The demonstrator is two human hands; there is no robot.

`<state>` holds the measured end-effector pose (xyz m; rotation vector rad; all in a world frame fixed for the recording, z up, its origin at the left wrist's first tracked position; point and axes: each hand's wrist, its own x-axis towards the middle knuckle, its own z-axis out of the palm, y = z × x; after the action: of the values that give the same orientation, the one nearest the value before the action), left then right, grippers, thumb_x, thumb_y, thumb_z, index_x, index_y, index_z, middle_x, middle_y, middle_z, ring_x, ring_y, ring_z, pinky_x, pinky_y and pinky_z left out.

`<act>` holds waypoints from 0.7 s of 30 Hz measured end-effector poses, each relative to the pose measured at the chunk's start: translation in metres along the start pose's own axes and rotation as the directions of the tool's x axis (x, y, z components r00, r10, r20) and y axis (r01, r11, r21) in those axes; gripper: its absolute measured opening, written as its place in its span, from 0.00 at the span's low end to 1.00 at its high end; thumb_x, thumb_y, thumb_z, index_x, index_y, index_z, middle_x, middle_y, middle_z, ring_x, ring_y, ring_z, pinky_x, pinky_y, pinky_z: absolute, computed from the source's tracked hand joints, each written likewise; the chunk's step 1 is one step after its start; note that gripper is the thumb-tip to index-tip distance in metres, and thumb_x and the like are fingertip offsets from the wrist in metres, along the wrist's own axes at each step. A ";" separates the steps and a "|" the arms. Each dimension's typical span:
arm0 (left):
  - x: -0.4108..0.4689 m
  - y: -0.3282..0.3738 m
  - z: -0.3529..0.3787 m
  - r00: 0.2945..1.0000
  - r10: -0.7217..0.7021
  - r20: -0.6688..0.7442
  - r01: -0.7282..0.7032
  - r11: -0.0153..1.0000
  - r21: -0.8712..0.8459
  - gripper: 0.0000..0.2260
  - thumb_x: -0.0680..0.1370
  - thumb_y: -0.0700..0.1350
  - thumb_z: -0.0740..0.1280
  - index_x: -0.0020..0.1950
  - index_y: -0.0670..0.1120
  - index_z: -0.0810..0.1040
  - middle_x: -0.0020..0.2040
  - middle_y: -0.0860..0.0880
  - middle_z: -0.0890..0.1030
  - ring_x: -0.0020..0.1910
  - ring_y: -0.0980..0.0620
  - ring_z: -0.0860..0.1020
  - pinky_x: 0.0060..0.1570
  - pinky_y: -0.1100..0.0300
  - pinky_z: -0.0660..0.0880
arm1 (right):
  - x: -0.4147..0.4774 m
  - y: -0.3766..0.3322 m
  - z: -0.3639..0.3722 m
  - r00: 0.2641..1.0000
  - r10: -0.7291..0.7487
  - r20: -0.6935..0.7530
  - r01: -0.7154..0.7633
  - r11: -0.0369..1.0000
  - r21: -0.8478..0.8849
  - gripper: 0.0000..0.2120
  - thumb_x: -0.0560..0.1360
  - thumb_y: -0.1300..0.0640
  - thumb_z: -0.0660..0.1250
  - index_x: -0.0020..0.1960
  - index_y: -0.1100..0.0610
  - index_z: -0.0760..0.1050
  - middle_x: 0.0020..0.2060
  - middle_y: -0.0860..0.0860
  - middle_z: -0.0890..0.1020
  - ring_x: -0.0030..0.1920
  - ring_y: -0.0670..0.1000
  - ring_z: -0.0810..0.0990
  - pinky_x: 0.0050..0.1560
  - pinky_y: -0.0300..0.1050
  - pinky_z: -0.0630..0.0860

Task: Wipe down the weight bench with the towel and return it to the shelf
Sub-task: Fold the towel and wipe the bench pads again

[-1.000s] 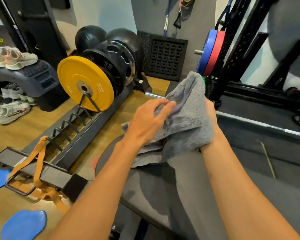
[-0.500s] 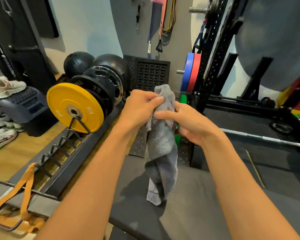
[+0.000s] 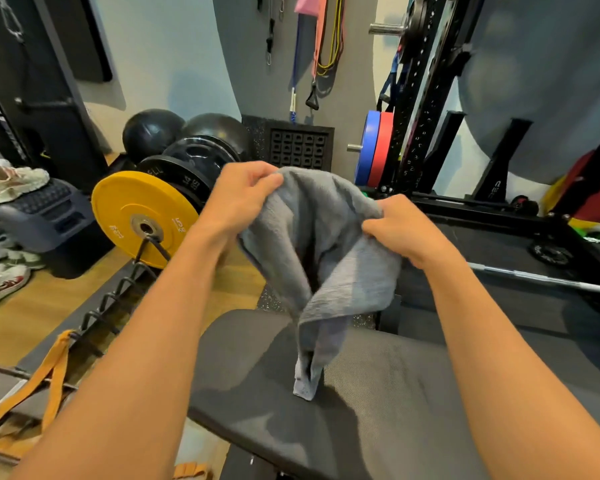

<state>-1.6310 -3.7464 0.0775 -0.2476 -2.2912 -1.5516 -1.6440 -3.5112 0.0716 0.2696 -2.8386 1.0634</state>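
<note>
One grey terry towel, held up between two bare hands: left hand pinching its upper left edge, right hand gripping its right edge, lowest corner hanging down to the one black padded weight bench. To the left, one yellow weight plate stands in a floor rack; beyond, one blue plate and one red plate sit side by side.

towel: lower part motion-blurred | weight bench: near end cut off by bottom edge

Towel grey terry cloth; bench pad matt, fine-textured.
</note>
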 end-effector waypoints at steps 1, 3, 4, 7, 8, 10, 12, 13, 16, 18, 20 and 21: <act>0.002 0.000 -0.010 1.000 0.010 0.000 -0.010 1.000 0.003 0.07 0.78 0.43 0.67 0.43 0.52 0.83 0.39 0.54 0.84 0.39 0.61 0.79 0.43 0.64 0.77 | 0.002 0.001 -0.007 0.999 -0.015 -0.042 0.011 0.994 -0.106 0.10 0.69 0.67 0.60 0.30 0.59 0.69 0.30 0.56 0.73 0.36 0.56 0.73 0.33 0.47 0.66; 0.005 0.003 -0.025 0.997 0.010 0.072 -0.011 1.000 0.009 0.05 0.75 0.45 0.71 0.41 0.53 0.83 0.37 0.54 0.84 0.37 0.62 0.80 0.39 0.69 0.76 | 0.009 0.001 -0.019 0.993 -0.068 -0.099 0.045 0.975 -0.219 0.13 0.68 0.70 0.58 0.34 0.56 0.74 0.32 0.57 0.76 0.39 0.60 0.75 0.35 0.47 0.70; 0.006 0.005 -0.030 0.991 -0.001 0.136 -0.003 1.000 0.027 0.02 0.73 0.45 0.73 0.42 0.53 0.84 0.38 0.52 0.85 0.38 0.61 0.81 0.39 0.68 0.77 | 0.013 -0.001 -0.024 0.988 -0.108 -0.113 0.076 0.964 -0.256 0.15 0.68 0.71 0.57 0.37 0.55 0.78 0.35 0.59 0.78 0.41 0.62 0.76 0.38 0.49 0.73; 0.008 0.012 -0.044 0.941 -0.061 0.333 -0.007 0.980 0.201 0.07 0.69 0.38 0.74 0.42 0.50 0.85 0.39 0.50 0.85 0.39 0.55 0.82 0.36 0.64 0.79 | 0.018 -0.007 -0.029 0.966 -0.208 -0.153 0.131 0.905 -0.405 0.19 0.68 0.72 0.58 0.47 0.55 0.82 0.42 0.59 0.80 0.47 0.62 0.76 0.49 0.54 0.76; 0.009 0.013 -0.048 0.930 -0.084 0.357 -0.026 0.956 0.293 0.11 0.69 0.34 0.71 0.41 0.51 0.85 0.38 0.51 0.85 0.39 0.54 0.82 0.36 0.64 0.77 | 0.018 -0.008 -0.029 0.957 -0.232 -0.176 0.124 0.872 -0.474 0.19 0.69 0.71 0.59 0.47 0.53 0.81 0.42 0.58 0.80 0.48 0.62 0.75 0.49 0.54 0.74; 0.012 0.013 -0.055 0.940 -0.107 0.323 -0.058 0.885 0.462 0.16 0.70 0.33 0.68 0.40 0.55 0.85 0.37 0.52 0.84 0.40 0.55 0.80 0.38 0.62 0.74 | 0.015 -0.008 -0.031 0.942 -0.243 -0.233 0.078 0.830 -0.552 0.19 0.68 0.71 0.59 0.45 0.50 0.81 0.40 0.56 0.79 0.47 0.63 0.75 0.43 0.52 0.71; 0.014 0.014 -0.060 0.977 -0.049 0.209 -0.074 0.836 0.544 0.13 0.72 0.36 0.71 0.43 0.55 0.85 0.38 0.52 0.84 0.41 0.56 0.79 0.38 0.60 0.73 | 0.015 -0.012 -0.035 0.930 -0.220 -0.295 0.031 0.846 -0.532 0.18 0.66 0.71 0.59 0.42 0.51 0.80 0.40 0.57 0.79 0.46 0.64 0.76 0.41 0.51 0.72; 0.014 0.016 -0.061 0.987 0.023 0.159 -0.105 0.841 0.531 0.10 0.73 0.37 0.72 0.45 0.53 0.85 0.38 0.52 0.83 0.41 0.57 0.78 0.39 0.61 0.73 | 0.016 -0.015 -0.038 0.918 -0.234 -0.320 0.038 0.856 -0.516 0.18 0.65 0.72 0.58 0.42 0.53 0.80 0.41 0.57 0.80 0.46 0.65 0.77 0.43 0.51 0.74; 0.015 0.029 -0.052 0.965 0.186 0.186 -0.223 0.954 0.202 0.09 0.73 0.36 0.72 0.46 0.50 0.85 0.41 0.52 0.85 0.44 0.59 0.81 0.47 0.63 0.78 | 0.022 -0.033 -0.049 0.860 -0.385 -0.336 0.250 0.890 -0.380 0.19 0.63 0.76 0.58 0.41 0.60 0.83 0.45 0.57 0.82 0.48 0.60 0.79 0.51 0.52 0.76; 0.014 0.040 -0.041 0.946 0.210 0.248 -0.223 0.975 0.022 0.10 0.73 0.35 0.71 0.47 0.49 0.85 0.48 0.51 0.85 0.48 0.62 0.81 0.51 0.66 0.77 | 0.021 -0.051 -0.051 0.839 -0.477 -0.262 0.450 0.879 -0.157 0.22 0.62 0.80 0.59 0.38 0.59 0.83 0.45 0.56 0.83 0.47 0.54 0.80 0.53 0.45 0.76; 0.018 0.047 -0.029 0.932 0.182 0.313 -0.174 0.983 -0.056 0.09 0.72 0.37 0.71 0.48 0.49 0.86 0.59 0.50 0.81 0.56 0.64 0.78 0.55 0.64 0.75 | 0.016 -0.065 -0.051 0.833 -0.540 -0.123 0.550 0.833 0.066 0.22 0.62 0.81 0.62 0.37 0.57 0.82 0.46 0.58 0.83 0.46 0.51 0.80 0.51 0.36 0.75; 0.019 0.050 -0.024 0.928 0.153 0.340 -0.129 0.987 -0.091 0.09 0.71 0.39 0.71 0.48 0.49 0.86 0.63 0.51 0.78 0.60 0.63 0.76 0.58 0.61 0.74 | 0.013 -0.069 -0.050 0.820 -0.569 -0.056 0.569 0.805 0.168 0.20 0.62 0.81 0.64 0.35 0.57 0.81 0.47 0.58 0.84 0.47 0.49 0.81 0.51 0.36 0.75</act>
<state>-1.6272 -3.7503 0.1355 -0.7423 -2.4136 -1.6171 -1.6411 -3.5312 0.1559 1.0578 -2.3842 1.1514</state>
